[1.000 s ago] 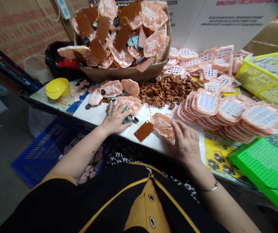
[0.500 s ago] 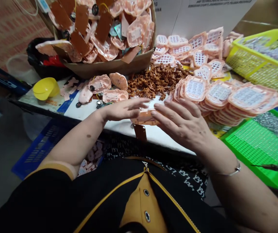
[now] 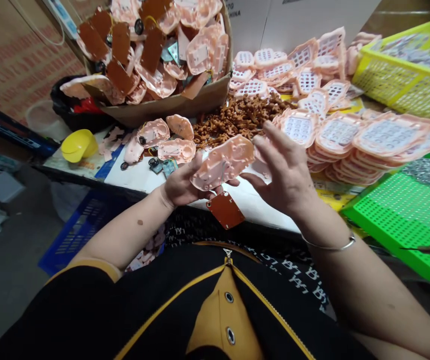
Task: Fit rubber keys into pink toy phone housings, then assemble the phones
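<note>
My left hand (image 3: 184, 185) is closed around the left end of a pink plastic shell half (image 3: 224, 162), raised over the table edge with its moulded inner side showing. A brown circuit board (image 3: 225, 210) hangs below the shell, tilted; its link to the shell is hidden. My right hand (image 3: 284, 172) hovers by the shell's right end with fingers spread and bent. Behind those fingers another pink piece (image 3: 263, 169) shows in part. Left of my left hand lie several pink shell halves (image 3: 177, 151) with small boards and round black parts.
Small brown parts (image 3: 233, 117) lie heaped behind the hands. Stacked pink keypad panels (image 3: 338, 142) stand at the right, near a yellow basket (image 3: 406, 85) and a green basket (image 3: 395, 215) with metal bits. A full cardboard box (image 3: 169, 107) and a yellow bowl (image 3: 78, 145) are at the left.
My left hand has taken hold of the pink shell half and lifted it, its inner side now in sight. The brown board has swung out below. My right hand has turned more upright.
</note>
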`<move>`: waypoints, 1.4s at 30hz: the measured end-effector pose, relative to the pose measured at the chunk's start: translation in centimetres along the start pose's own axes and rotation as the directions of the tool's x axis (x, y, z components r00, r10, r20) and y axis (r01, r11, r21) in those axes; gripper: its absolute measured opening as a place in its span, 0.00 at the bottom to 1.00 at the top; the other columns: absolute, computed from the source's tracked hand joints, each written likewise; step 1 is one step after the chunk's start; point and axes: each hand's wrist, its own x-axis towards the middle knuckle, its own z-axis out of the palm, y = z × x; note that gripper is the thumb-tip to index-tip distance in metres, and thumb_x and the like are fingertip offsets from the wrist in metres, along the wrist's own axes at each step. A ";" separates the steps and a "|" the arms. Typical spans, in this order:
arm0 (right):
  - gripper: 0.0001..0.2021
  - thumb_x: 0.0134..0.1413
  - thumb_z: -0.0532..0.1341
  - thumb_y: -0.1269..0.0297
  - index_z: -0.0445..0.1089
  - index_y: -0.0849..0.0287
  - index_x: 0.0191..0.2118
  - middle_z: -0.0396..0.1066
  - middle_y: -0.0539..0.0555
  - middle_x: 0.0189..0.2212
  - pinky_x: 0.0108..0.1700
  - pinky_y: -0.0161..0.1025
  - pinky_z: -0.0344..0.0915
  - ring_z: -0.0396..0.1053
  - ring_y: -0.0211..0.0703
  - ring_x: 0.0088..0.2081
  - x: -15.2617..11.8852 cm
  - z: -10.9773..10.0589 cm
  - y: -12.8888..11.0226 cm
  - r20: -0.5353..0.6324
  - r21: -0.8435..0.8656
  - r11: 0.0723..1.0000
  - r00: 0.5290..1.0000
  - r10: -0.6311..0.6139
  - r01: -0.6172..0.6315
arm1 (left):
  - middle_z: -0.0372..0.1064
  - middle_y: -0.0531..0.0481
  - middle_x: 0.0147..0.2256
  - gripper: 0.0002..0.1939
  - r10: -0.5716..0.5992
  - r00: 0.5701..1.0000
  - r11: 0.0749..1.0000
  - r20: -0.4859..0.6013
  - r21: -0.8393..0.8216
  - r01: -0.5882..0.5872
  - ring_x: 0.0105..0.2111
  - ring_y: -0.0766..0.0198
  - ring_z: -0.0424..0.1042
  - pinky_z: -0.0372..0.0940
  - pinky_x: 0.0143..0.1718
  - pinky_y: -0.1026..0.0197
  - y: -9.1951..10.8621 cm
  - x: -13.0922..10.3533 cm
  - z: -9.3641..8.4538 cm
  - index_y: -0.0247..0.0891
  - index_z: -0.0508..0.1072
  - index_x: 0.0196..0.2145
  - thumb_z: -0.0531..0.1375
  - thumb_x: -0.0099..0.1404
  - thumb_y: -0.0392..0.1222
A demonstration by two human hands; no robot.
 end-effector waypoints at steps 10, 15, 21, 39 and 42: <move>0.21 0.50 0.68 0.48 0.74 0.55 0.47 0.78 0.55 0.43 0.43 0.41 0.73 0.77 0.42 0.39 -4.2 7.4 -1.9 0.672 0.741 -0.129 0.729 0.130 -0.659 | 0.71 0.36 0.55 0.39 0.091 0.982 0.603 -0.165 -0.775 -0.186 0.54 0.40 0.72 0.69 0.49 0.41 0.2 -0.8 2.8 0.37 0.66 0.59 0.54 0.61 0.69; 0.23 0.49 0.69 0.49 0.74 0.58 0.47 0.79 0.57 0.36 0.32 0.37 0.72 0.76 0.40 0.32 -5.8 7.3 -2.5 0.729 0.674 -0.176 0.684 0.007 -0.717 | 0.72 0.34 0.53 0.37 0.052 0.972 0.550 -0.230 -0.805 -0.220 0.48 0.44 0.76 0.71 0.46 0.44 -0.3 -1.7 2.5 0.35 0.67 0.58 0.58 0.60 0.66; 0.22 0.39 0.76 0.57 0.75 0.57 0.42 0.78 0.52 0.35 0.37 0.36 0.71 0.74 0.36 0.32 -7.2 6.3 -1.8 0.648 0.756 -0.022 0.743 0.168 -0.654 | 0.73 0.34 0.50 0.37 0.029 0.980 0.606 -0.196 -0.777 -0.173 0.38 0.53 0.77 0.70 0.35 0.55 -1.3 -2.4 2.7 0.35 0.68 0.56 0.58 0.59 0.66; 0.25 0.46 0.69 0.42 0.74 0.58 0.42 0.77 0.54 0.37 0.39 0.40 0.73 0.75 0.41 0.36 -2.6 5.2 -1.5 0.596 0.803 -0.077 0.797 0.091 -0.592 | 0.70 0.34 0.54 0.43 0.166 0.955 0.777 -0.247 -0.564 -0.281 0.50 0.40 0.73 0.73 0.37 0.51 3.0 -2.5 3.3 0.37 0.67 0.57 0.67 0.50 0.65; 0.31 0.50 0.61 0.34 0.72 0.59 0.44 0.77 0.58 0.39 0.30 0.38 0.74 0.76 0.45 0.35 -3.5 5.7 -2.1 0.656 0.729 -0.126 0.740 -0.152 -0.673 | 0.70 0.36 0.55 0.42 0.152 0.945 0.754 -0.290 -0.584 -0.301 0.52 0.40 0.72 0.73 0.34 0.54 2.8 -2.7 3.2 0.39 0.67 0.57 0.66 0.50 0.64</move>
